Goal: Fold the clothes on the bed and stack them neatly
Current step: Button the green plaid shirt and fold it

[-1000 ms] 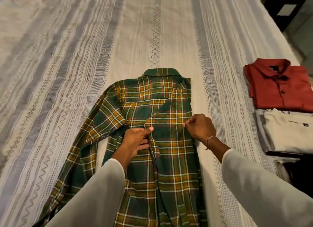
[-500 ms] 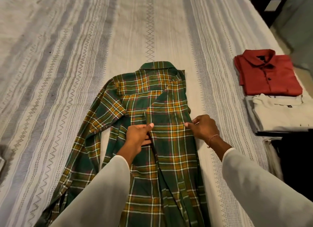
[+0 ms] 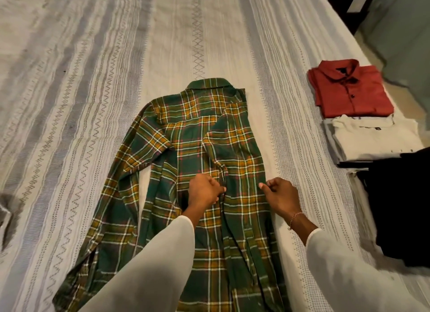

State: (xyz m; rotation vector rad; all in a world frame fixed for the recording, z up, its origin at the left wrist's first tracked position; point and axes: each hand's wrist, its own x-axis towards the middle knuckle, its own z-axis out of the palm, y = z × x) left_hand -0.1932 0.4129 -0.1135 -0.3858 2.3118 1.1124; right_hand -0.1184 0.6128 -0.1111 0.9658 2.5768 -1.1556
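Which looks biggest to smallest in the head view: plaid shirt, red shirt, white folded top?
1. plaid shirt, half unfolded, clearly largest.
2-3. red shirt and white folded top: similar folded size, can't rank.

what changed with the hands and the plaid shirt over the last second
Both hands slid down the plaid shirt toward the person. The left hand went from flat with the thumb out to closed on the folded sleeve's edge; the right hand keeps its pinch at the right fold. The shirt's left sleeve is still spread out, and the red shirt and white stack are unmoved.
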